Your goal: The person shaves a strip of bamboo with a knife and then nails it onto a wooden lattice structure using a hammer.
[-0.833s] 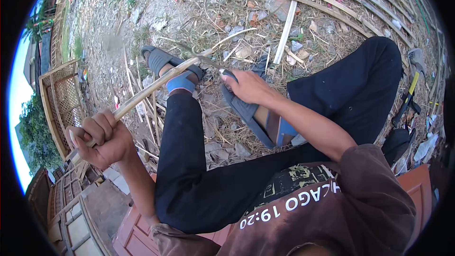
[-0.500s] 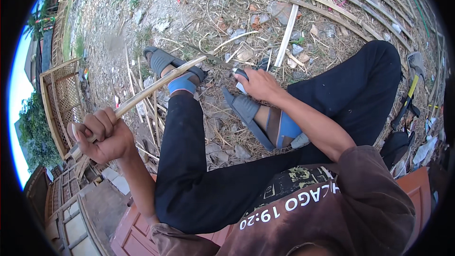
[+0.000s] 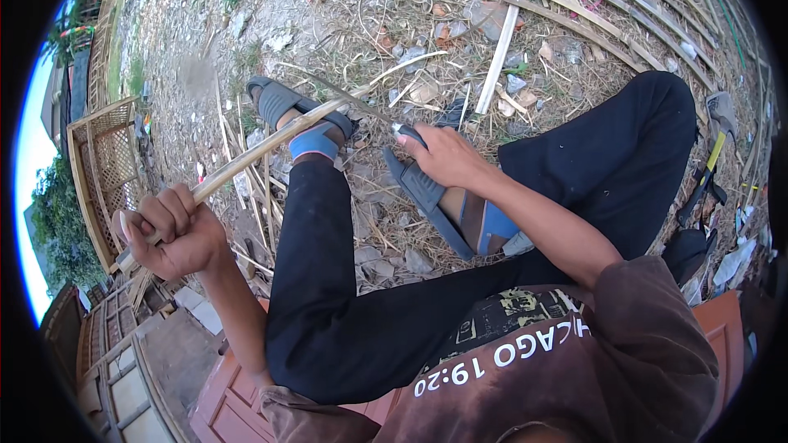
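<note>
pale wooden strip point(image 3: 263, 150) slants in front of the left sandal point(image 3: 280, 99) on my remote feed; i see the left hand point(image 3: 176, 234), fingers curled tight near its lower end, and the right hand point(image 3: 443, 154), fingers closed on a black-handled knife point(image 3: 400, 128) crossing the strip.

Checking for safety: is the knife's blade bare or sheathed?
Bare: the knife blade shows uncovered between the right hand and the wooden stick.
</note>
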Action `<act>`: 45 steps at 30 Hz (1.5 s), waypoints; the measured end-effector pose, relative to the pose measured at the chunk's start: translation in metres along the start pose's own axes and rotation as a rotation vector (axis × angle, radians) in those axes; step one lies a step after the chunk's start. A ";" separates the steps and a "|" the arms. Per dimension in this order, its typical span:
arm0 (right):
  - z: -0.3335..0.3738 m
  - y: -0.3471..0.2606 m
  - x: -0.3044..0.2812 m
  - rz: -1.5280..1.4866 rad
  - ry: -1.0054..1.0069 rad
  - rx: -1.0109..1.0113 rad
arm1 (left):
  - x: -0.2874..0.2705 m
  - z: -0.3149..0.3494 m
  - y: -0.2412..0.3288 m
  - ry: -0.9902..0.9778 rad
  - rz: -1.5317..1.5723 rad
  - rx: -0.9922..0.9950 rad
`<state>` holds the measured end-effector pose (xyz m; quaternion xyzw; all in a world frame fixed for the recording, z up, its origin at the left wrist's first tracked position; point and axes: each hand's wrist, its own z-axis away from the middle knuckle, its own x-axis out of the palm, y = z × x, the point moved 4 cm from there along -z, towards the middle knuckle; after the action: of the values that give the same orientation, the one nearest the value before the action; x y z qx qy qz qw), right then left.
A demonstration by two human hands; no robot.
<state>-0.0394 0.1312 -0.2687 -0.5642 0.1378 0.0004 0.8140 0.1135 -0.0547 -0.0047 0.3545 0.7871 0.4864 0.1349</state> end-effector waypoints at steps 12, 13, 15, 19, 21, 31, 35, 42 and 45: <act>-0.009 0.035 0.005 0.021 0.050 0.167 | 0.001 -0.004 0.003 -0.003 0.012 0.013; -0.005 0.022 0.006 0.013 0.028 0.175 | -0.003 -0.001 0.005 0.005 0.017 0.009; -0.003 0.021 0.009 -0.001 0.024 0.178 | -0.008 0.000 0.008 0.000 0.042 0.005; -0.006 0.050 0.017 -0.053 0.117 0.131 | 0.003 -0.002 0.004 -0.027 0.028 -0.006; -0.006 0.046 0.015 -0.438 -0.057 0.398 | 0.003 -0.004 0.003 -0.020 0.059 -0.010; 0.021 -0.016 -0.014 -0.051 0.118 -0.148 | -0.004 -0.003 0.005 0.029 0.022 -0.028; -0.003 0.038 0.003 0.112 0.020 0.162 | 0.000 -0.007 0.004 0.023 0.027 -0.005; -0.002 0.037 0.002 -0.603 -0.079 0.453 | 0.003 -0.004 -0.004 0.010 0.056 -0.025; 0.002 -0.013 -0.001 -0.346 -0.005 0.020 | -0.004 -0.004 0.014 0.021 0.009 -0.002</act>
<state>-0.0381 0.1288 -0.2557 -0.5714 0.0364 -0.1397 0.8079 0.1197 -0.0561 0.0085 0.3530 0.7862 0.4915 0.1248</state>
